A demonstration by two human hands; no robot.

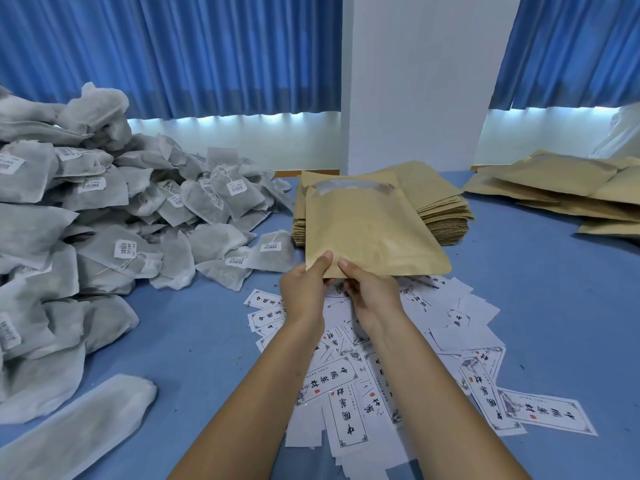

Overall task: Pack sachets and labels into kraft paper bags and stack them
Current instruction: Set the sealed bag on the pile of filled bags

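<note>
Kraft paper bag (374, 230) is held flat at the centre of the view, above the blue table (554, 306), its open mouth pointing to 12 o'clock. A big heap of grey mesh sachets (86, 209) fills 9 o'clock. White labels (415, 375) lie scattered from 6 to 4 o'clock, under the forearms. A stack of empty bags (440, 206) sits at 1 o'clock, partly hidden behind the held bag, and a looser pile of bags (571, 188) lies at 2 o'clock. The left hand (304, 289) and right hand (370, 289) both pinch the bag's near edge, thumbs on top. The labels carry large black Chinese characters and a red seal, and the sachets bear barcode stickers.
</note>
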